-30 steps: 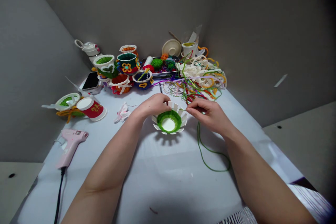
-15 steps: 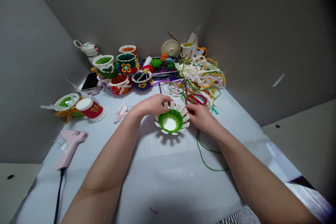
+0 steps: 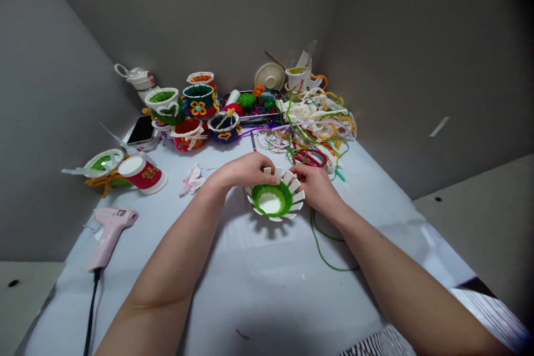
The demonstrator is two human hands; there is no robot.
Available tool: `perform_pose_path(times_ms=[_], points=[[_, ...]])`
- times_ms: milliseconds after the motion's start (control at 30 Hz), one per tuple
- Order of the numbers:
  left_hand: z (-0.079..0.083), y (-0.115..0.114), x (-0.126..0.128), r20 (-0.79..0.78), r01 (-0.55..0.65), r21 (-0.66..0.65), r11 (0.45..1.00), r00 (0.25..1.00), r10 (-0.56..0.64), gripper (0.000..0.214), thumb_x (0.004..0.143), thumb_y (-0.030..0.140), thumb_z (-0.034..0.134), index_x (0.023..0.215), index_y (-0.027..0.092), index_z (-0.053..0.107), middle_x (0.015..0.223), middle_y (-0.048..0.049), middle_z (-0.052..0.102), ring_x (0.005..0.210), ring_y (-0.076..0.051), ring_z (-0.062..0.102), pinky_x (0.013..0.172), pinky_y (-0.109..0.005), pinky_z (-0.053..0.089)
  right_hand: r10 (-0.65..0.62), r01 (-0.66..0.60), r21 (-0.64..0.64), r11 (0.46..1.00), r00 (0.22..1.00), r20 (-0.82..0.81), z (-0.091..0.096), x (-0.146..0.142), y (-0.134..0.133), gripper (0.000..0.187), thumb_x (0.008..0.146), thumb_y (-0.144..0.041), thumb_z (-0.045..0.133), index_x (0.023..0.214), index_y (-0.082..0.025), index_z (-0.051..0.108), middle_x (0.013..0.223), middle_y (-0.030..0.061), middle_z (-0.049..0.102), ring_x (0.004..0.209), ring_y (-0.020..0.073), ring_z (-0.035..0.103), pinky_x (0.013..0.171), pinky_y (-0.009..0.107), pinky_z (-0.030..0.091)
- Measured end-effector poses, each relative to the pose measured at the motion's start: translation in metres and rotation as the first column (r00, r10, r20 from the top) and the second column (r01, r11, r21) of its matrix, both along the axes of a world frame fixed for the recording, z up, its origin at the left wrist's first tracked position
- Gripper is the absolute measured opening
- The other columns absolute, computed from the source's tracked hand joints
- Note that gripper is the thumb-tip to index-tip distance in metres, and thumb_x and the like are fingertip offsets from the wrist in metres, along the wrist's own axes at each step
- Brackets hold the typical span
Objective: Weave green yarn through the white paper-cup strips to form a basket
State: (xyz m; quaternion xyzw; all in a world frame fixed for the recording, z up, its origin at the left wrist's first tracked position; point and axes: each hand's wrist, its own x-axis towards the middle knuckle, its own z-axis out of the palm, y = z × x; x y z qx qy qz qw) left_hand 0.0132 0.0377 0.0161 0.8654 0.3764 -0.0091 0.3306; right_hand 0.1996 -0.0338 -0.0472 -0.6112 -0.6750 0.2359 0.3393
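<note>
A white paper cup [image 3: 275, 199] cut into splayed strips sits on the table in the middle, its lower part woven round with green cord. My left hand [image 3: 246, 171] curls over its far left rim and grips the strips. My right hand [image 3: 315, 184] is closed at the cup's right rim, pinching the green cord [image 3: 323, 245]. The free end of that cord loops down over the table to the right of the cup and under my right forearm.
Finished woven cups [image 3: 200, 101] and a tangle of coloured cords [image 3: 319, 122] crowd the back of the table [image 3: 258, 289]. A pink glue gun [image 3: 109, 228] lies front left, a red paper cup [image 3: 142, 171] and a phone [image 3: 142, 129] further back left. Grey walls close in on both sides.
My right hand has moved left, from a stretched-out pull on the cord to the cup's right rim. The cup has shifted slightly right and nearer. The left hand stays on the rim.
</note>
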Motion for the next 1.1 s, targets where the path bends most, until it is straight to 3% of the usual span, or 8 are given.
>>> perform_pose_path(times_ms=[200,433,600,733,867,1100], points=[[0.005,-0.004,0.001,-0.014,-0.018,-0.022,1.0,1.0,0.017,0.041,0.073,0.052,0.057,0.084,0.014,0.069,0.074,-0.0018,0.065,0.065,-0.013,0.052,0.055,-0.022,0.035,-0.014,0.012,0.034,0.999,0.999,0.04,0.004,-0.003,-0.004,0.015,0.076,-0.027,0.057,0.074,-0.017,0.069,0.052,-0.0024,0.048,0.051,0.0105,0.04,0.051,0.023,0.029],[-0.008,-0.003,0.009,-0.033,-0.068,0.157,0.985,0.997,0.074,0.02,0.071,0.033,0.06,0.076,0.016,0.068,0.067,-0.0015,0.062,0.064,-0.013,0.052,0.056,-0.024,0.033,-0.016,0.014,0.021,1.0,0.997,0.071,0.006,0.0,-0.003,0.015,0.076,-0.025,0.057,0.077,-0.018,0.07,0.055,-0.0004,0.058,0.053,0.012,0.047,0.053,0.023,0.031],[-0.011,0.002,0.004,-0.026,-0.123,0.196,0.973,0.991,0.131,0.022,0.071,0.036,0.059,0.073,0.016,0.068,0.068,-0.0025,0.063,0.064,-0.014,0.053,0.056,-0.024,0.032,0.008,-0.009,-0.021,1.0,0.999,-0.036,0.014,0.015,0.002,0.022,0.08,-0.034,0.057,0.075,-0.016,0.069,0.067,0.0022,0.065,0.06,0.0132,0.053,0.056,0.024,0.037],[-0.011,0.002,0.004,-0.042,-0.135,0.246,0.96,0.988,0.15,0.022,0.071,0.035,0.058,0.073,0.016,0.068,0.069,-0.0036,0.063,0.065,-0.014,0.053,0.056,-0.024,0.032,0.009,-0.008,0.005,1.0,0.988,-0.157,0.027,0.018,-0.002,0.027,0.08,-0.04,0.061,0.072,-0.015,0.065,0.065,0.0017,0.061,0.058,0.0119,0.049,0.054,0.024,0.036],[-0.012,0.001,0.006,-0.053,-0.133,0.257,0.957,0.987,0.152,0.022,0.071,0.036,0.057,0.073,0.016,0.067,0.067,-0.0035,0.062,0.064,-0.015,0.052,0.056,-0.025,0.032,0.084,-0.071,0.069,0.995,0.973,-0.214,0.032,0.012,-0.009,0.023,0.082,-0.037,0.061,0.075,-0.015,0.064,0.07,0.0025,0.062,0.062,0.0122,0.051,0.057,0.024,0.04],[-0.013,0.003,0.004,-0.052,-0.14,0.243,0.96,0.986,0.157,0.022,0.069,0.036,0.058,0.071,0.016,0.065,0.065,-0.0024,0.061,0.061,-0.013,0.05,0.054,-0.025,0.031,0.234,-0.22,0.157,0.963,0.969,-0.078,0.031,0.014,-0.01,0.017,0.086,-0.03,0.056,0.08,-0.017,0.065,0.077,0.0027,0.063,0.067,0.0121,0.053,0.061,0.024,0.04]])
